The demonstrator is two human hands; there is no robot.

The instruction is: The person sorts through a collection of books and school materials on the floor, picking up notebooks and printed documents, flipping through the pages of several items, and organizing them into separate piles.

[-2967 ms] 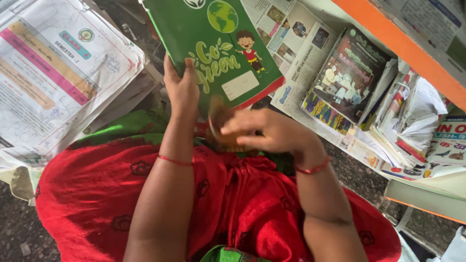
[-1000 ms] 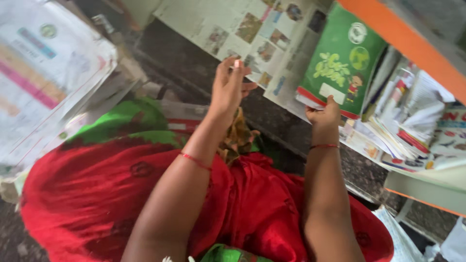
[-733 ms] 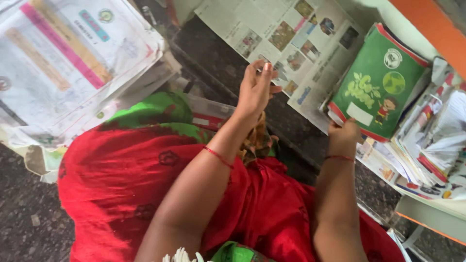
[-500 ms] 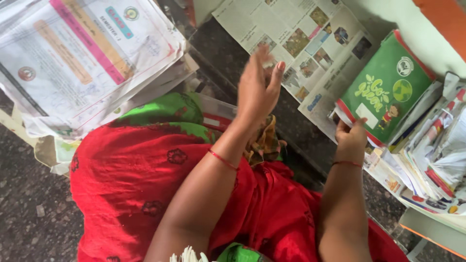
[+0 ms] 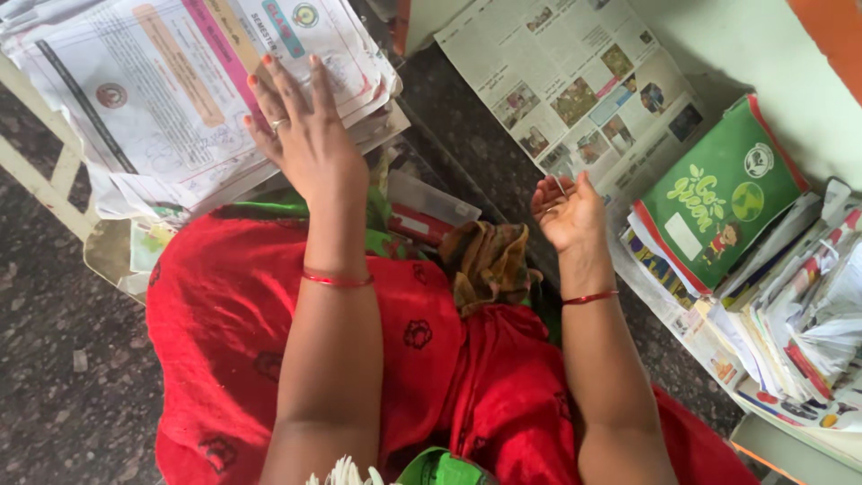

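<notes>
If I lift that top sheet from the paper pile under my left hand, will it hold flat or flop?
Probably flop: the paper pile is thin loose sheets with curled, uneven edges. The top sheet likely slides easily, since the sheets already lie fanned out of line. The left hand rests flat on it; lifted by one corner, it may bend or tear.

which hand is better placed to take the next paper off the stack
Left, most likely. The left hand already lies flat on the paper stack, fingers spread. The right hand is empty, palm up, between the stack and the green book, touching neither.
</notes>
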